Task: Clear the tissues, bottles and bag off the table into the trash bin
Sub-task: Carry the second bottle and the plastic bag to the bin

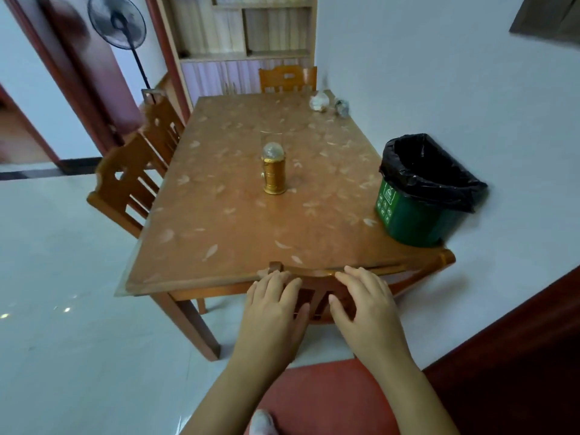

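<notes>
The wooden table [219, 221] has a clear cover with a leaf pattern. At its far right corner lie a white crumpled lump [319, 102] that looks like tissue and a smaller greyish crumpled item [342, 106]; blur hides what that one is. A green trash bin [405, 215] with a black liner stands on the floor by the table's right side. My left hand [276, 306] and my right hand [367, 306] lie side by side on the top rail of a chair [317, 273] pushed in at the near edge, fingers spread, holding nothing.
A golden lantern [274, 171] stands at the table's middle with a clear glass [271, 138] just behind it. Two chairs [131, 180] line the left side and one chair [287, 78] the far end. A standing fan [117, 22] and shelves are behind.
</notes>
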`<state>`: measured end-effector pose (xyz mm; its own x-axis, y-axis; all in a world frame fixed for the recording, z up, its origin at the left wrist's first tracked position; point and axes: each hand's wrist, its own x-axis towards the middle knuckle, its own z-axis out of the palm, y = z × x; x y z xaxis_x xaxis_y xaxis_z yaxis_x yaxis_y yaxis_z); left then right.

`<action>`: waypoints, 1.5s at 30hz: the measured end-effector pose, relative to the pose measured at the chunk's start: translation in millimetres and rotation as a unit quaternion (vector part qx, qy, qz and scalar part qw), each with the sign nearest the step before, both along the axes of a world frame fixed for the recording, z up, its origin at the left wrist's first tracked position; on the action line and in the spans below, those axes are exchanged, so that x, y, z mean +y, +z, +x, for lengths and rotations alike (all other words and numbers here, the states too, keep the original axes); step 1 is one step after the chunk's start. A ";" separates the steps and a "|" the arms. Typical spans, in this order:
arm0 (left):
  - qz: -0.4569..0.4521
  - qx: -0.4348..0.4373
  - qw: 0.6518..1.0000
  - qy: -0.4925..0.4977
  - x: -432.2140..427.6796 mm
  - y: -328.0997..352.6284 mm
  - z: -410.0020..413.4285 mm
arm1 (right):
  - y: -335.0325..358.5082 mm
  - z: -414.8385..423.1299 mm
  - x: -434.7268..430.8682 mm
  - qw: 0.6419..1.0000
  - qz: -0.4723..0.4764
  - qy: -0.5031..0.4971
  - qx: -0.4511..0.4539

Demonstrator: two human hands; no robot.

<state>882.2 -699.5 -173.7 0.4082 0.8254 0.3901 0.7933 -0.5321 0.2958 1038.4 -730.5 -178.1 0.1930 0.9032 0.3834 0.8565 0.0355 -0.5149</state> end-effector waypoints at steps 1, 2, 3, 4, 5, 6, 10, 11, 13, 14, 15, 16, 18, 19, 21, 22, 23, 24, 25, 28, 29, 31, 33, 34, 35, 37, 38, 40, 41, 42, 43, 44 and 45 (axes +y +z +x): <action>-0.003 -0.005 1.000 0.003 -4.6 1.3 -3.3 | 1.6 -6.1 -2.6 1.000 0.001 0.008 -0.002; -0.004 -0.011 1.000 0.003 -8.7 1.8 -6.9 | 2.9 -11.9 -4.5 1.000 0.002 0.017 -0.005; -0.005 -0.016 1.000 0.004 -12.9 2.2 -11.0 | 3.6 -17.9 -6.0 1.000 0.003 0.026 -0.009; -0.004 -0.023 1.000 0.007 -17.3 2.7 -16.9 | 4.2 -24.3 -7.3 0.999 0.006 0.035 -0.013; -0.001 -0.030 0.999 0.012 -21.0 3.1 -24.3 | 4.7 -31.5 -7.7 0.999 0.008 0.044 -0.017; 0.006 -0.035 0.999 0.021 -24.0 3.4 -33.4 | 5.4 -39.3 -7.5 0.998 0.009 0.053 -0.020; 0.028 -0.038 0.996 0.077 -30.8 6.8 -85.5 | 10.7 -86.5 -0.5 0.994 0.017 0.099 -0.031; 0.031 -0.036 0.995 0.091 -32.6 7.6 -101.8 | 12.1 -102.3 1.8 0.993 0.021 0.114 -0.034; 0.037 -0.042 0.991 0.118 -38.8 9.8 -138.1 | 15.8 -139.9 5.3 0.988 0.026 0.146 -0.044; 0.042 -0.051 0.989 0.130 -42.6 11.3 -157.1 | 18.2 -160.4 6.7 0.985 0.029 0.161 -0.047; 0.050 -0.058 0.987 0.140 -46.1 13.2 -177.3 | 21.0 -182.6 7.8 0.983 0.034 0.175 -0.048; 0.063 -0.060 0.985 0.150 -49.3 15.1 -198.0 | 23.9 -204.8 8.4 0.981 0.040 0.185 -0.051; 0.091 -0.057 0.979 0.172 -54.5 19.9 -241.6 | 29.8 -251.3 7.9 0.977 0.050 0.203 -0.046; 0.100 -0.058 0.976 0.186 -56.6 22.2 -263.9 | 32.3 -274.4 7.2 0.975 0.051 0.214 -0.039; 0.105 -0.060 0.968 0.220 -61.8 25.4 -309.8 | 34.7 -321.5 5.1 0.970 0.048 0.235 -0.033; 0.102 -0.058 0.964 0.238 -65.1 25.8 -332.7 | 33.7 -345.4 4.1 0.967 0.046 0.247 -0.034; 0.098 -0.057 0.960 0.257 -68.5 25.2 -355.6 | 32.4 -369.7 3.7 0.964 0.046 0.259 -0.037; 0.096 -0.057 0.955 0.275 -72.2 23.6 -377.9 | 30.8 -393.3 3.7 0.960 0.048 0.272 -0.037; 0.094 -0.059 0.950 0.292 -76.5 21.6 -399.3 | 29.4 -416.3 3.8 0.956 0.049 0.286 -0.036; 0.093 -0.055 0.937 0.331 -89.8 14.8 -457.4 | 25.9 -477.3 3.5 0.946 0.049 0.320 -0.037; 0.094 -0.050 0.934 0.340 -93.2 13.3 -474.0 | 24.6 -494.2 3.7 0.943 0.048 0.328 -0.039; 0.098 -0.044 0.929 0.353 -96.2 10.5 -501.6 | 21.3 -523.2 5.7 0.937 0.046 0.346 -0.037; 0.096 -0.045 0.927 0.360 -92.5 5.3 -522.0 | 17.9 -546.3 11.6 0.931 0.043 0.359 -0.039; 0.094 -0.048 0.926 0.362 -88.3 1.6 -530.7 | 15.9 -556.5 16.8 0.929 0.040 0.365 -0.041; 0.092 -0.050 0.926 0.363 -82.5 -2.0 -538.4 | 14.6 -565.6 23.5 0.928 0.035 0.369 -0.045; 0.083 -0.052 0.928 0.361 -67.5 -8.2 -549.9 | 10.3 -580.1 41.9 0.925 0.029 0.375 -0.053; 0.081 -0.055 0.929 0.358 -56.0 -11.6 -556.0 | 6.6 -588.2 56.3 0.925 0.026 0.377 -0.050; 0.086 -0.053 0.929 0.355 -38.1 -12.7 -563.3 | 3.4 -600.4 77.9 0.923 0.027 0.381 -0.044; 0.087 -0.051 0.929 0.356 -25.0 -13.3 -569.8 | 1.7 -607.8 92.6 0.922 0.029 0.384 -0.043; 0.090 -0.049 0.928 0.359 -9.0 -13.3 -577.3 | 0.4 -616.1 110.2 0.921 0.032 0.386 -0.041; 0.096 -0.044 0.926 0.364 9.3 -11.8 -585.3 | 0.5 -624.1 128.8 0.920 0.037 0.387 -0.040; 0.100 -0.036 0.924 0.368 29.4 -9.4 -593.2 | 1.0 -631.4 148.7 0.919 0.042 0.390 -0.039; 0.102 -0.028 0.923 0.371 50.4 -5.8 -600.0 | 2.8 -637.4 169.0 0.918 0.047 0.391 -0.038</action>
<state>282.3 -649.1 -179.5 -0.2652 0.7768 0.5711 0.9481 0.1024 0.3010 400.9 -561.5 -175.3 -0.5308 0.7165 0.4525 0.5836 0.6963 -0.4179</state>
